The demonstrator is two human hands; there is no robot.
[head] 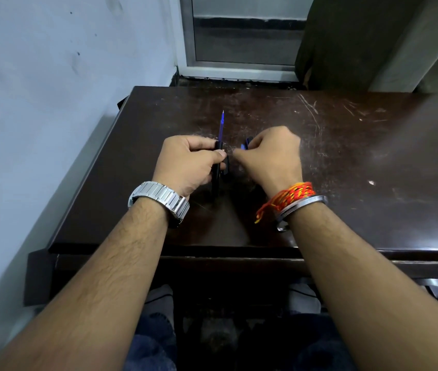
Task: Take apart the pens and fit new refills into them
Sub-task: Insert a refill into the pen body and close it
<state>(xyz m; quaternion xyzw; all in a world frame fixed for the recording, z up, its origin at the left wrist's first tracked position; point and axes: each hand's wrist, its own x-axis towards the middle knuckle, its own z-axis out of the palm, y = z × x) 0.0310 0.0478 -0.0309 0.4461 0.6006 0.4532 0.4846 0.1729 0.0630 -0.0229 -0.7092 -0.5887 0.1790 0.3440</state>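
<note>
Barrel point(215, 180) was gripped by the left hand point(188, 164), refill point(221, 127) poking out, prob for steadying; a blue bit point(244, 146) was pinched beside it by the right hand point(271, 156).

The table point(346, 162) is dark brown and a bit shiny. Its top has lots of thin white scratches, most near the back. A tiny white bit point(371, 182) lies on the right side.

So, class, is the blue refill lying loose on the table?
No, the refill sticks out of the pen the left hand grips.
</note>
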